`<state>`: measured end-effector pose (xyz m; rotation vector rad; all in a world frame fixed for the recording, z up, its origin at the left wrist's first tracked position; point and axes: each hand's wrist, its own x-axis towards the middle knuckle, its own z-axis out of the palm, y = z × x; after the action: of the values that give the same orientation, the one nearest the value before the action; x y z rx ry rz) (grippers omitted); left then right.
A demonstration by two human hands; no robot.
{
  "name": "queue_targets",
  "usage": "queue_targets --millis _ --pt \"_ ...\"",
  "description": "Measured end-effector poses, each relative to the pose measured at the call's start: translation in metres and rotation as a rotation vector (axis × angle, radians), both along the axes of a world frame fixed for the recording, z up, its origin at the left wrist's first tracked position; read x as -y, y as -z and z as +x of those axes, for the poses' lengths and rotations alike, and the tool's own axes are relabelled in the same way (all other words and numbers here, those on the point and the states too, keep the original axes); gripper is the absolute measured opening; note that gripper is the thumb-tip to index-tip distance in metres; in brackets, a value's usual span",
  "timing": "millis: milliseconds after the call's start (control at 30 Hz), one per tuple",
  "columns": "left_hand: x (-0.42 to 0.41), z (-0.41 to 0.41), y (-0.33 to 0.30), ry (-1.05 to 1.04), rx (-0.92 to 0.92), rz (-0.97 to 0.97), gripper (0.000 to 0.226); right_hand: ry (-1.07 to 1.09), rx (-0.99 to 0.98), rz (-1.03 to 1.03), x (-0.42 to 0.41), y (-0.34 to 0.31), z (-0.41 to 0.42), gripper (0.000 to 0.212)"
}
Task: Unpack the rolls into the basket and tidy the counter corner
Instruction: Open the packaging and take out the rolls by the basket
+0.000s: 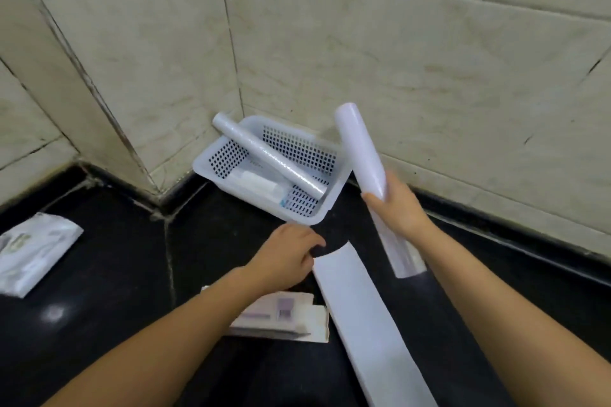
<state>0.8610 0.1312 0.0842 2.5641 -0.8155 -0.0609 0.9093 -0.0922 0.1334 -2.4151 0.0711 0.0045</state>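
Nearest the camera, two bare forearms reach in from the bottom edge over a black counter (109, 261). A long white box (367, 317) lies diagonally at lower centre-right, its open end pointing toward the middle of the frame. Just left of it, partly under the left forearm, sits a flattened white carton (284, 314) with purple print.

The left hand (287, 253) is at centre frame, palm down, fingers curled loosely and touching the open end of the long box; whether it actually grips anything I cannot tell. Over at the left edge, a white plastic packet (29, 254) lies flat on the counter, well apart from everything else.

Right of centre, the right hand (395, 205) is wrapped tight around the lower end of a white roll (360, 149), held up off the counter and tilted so its top leans toward upper left. Below that hand, another narrow white box (401, 251) rests on the counter near the wall.

Further back, the white perforated basket (334, 195) is tucked into the tiled corner. One clear-wrapped roll (267, 158) leans across it diagonally, upper end over the back rim, and a shorter white roll (254, 183) lies flat on the bottom. Beige tiled walls (396, 43) fill the top of the frame.
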Motion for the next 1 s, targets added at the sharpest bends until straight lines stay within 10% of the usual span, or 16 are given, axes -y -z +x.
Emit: queue_targets --millis 200,733,1000 --pt "-0.076 0.084 0.021 -0.473 0.044 0.243 0.049 -0.243 0.14 -0.023 -0.131 -0.02 0.089 0.062" --pt "-0.092 0.095 0.052 -0.399 0.044 0.114 0.06 -0.342 -0.147 -0.456 -0.183 0.079 0.134 0.074" --pt "-0.082 0.097 0.032 -0.415 0.045 0.261 0.044 -0.198 -0.088 -0.254 -0.105 0.024 0.085 0.065"
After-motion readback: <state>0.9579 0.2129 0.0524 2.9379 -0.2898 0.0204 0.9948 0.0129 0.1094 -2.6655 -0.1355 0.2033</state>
